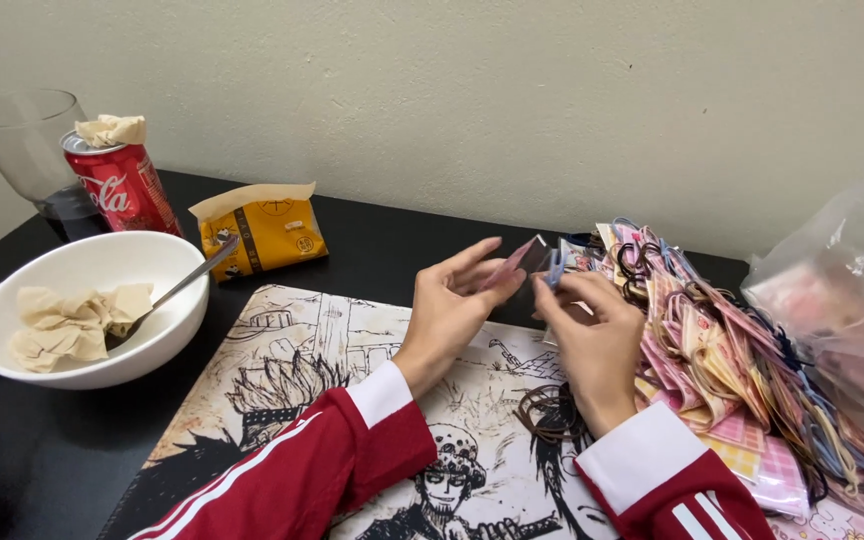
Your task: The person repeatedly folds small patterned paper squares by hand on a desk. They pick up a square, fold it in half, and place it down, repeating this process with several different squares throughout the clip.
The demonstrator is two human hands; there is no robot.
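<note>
Black worktop against plain beige wall, cartoon-printed mat underneath, left hand and right hand fingers pinched shut on small packet, white bowl lay left

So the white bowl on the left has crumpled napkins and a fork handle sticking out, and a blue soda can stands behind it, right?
Not quite: the head view shows the soda can is red, not blue. The rest holds: it stands behind the white bowl, which holds crumpled napkins and a utensil handle.

Small flat pink card with a blue hair tie at its right end, tilted up and pinched above the mat, just left of the heap of packed ties.
</note>
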